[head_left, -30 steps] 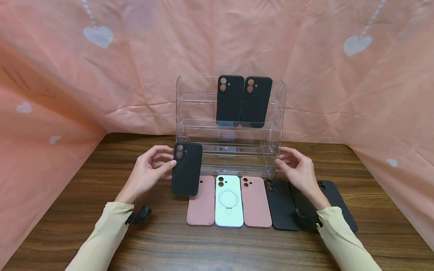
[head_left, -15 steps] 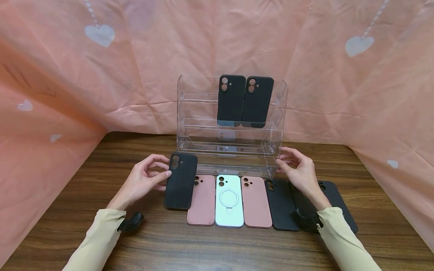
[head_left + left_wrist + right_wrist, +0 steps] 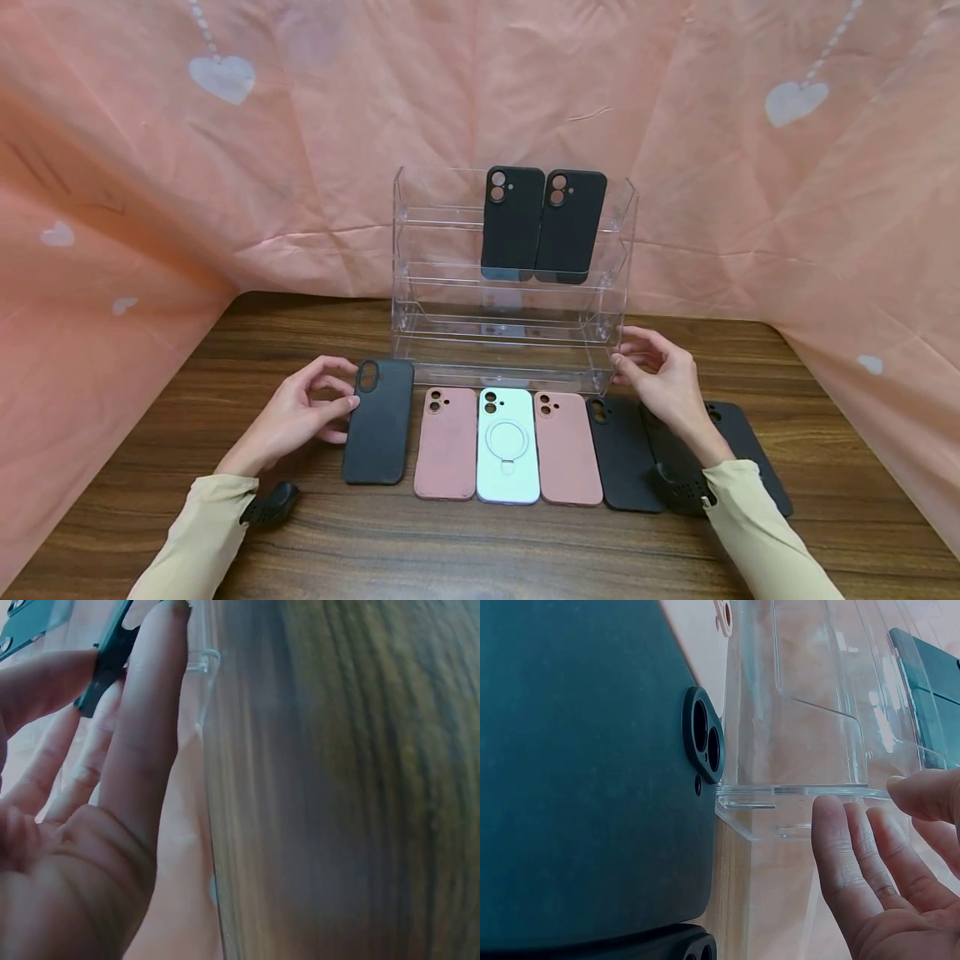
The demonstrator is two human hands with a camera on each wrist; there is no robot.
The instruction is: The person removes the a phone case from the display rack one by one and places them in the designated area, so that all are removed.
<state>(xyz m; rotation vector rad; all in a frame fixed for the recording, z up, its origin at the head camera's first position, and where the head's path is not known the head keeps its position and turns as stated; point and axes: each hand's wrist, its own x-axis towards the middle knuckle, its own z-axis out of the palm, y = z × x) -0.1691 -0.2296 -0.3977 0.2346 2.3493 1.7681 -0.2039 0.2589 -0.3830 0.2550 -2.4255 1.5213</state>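
Note:
My left hand (image 3: 296, 412) pinches a black phone case (image 3: 378, 422) by its left edge, thumb on the back and fingers behind. The case stands apart from the pink phone case (image 3: 446, 443) to its right, and appears edge-on in the left wrist view (image 3: 109, 660). A clear acrylic display rack (image 3: 510, 379) rises behind. My right hand (image 3: 660, 375) is at the rack's right side; in the right wrist view its fairly straight fingertips (image 3: 829, 814) touch the side panel's outer face, with the thumb beside its edge. Two black phone cases (image 3: 513, 223) lean on the rack's upper tier.
On the wooden table (image 3: 450, 550), a row continues with a white phone case with a ring (image 3: 507, 475), another pink case (image 3: 567, 450) and several black cases (image 3: 622, 458), some partly under my right wrist. Pink cloth (image 3: 337, 167) hangs behind and at both sides.
My left hand has carried the black phone case left and toward me, uncovering the pink case it overlapped. The right hand stays at the rack's side.

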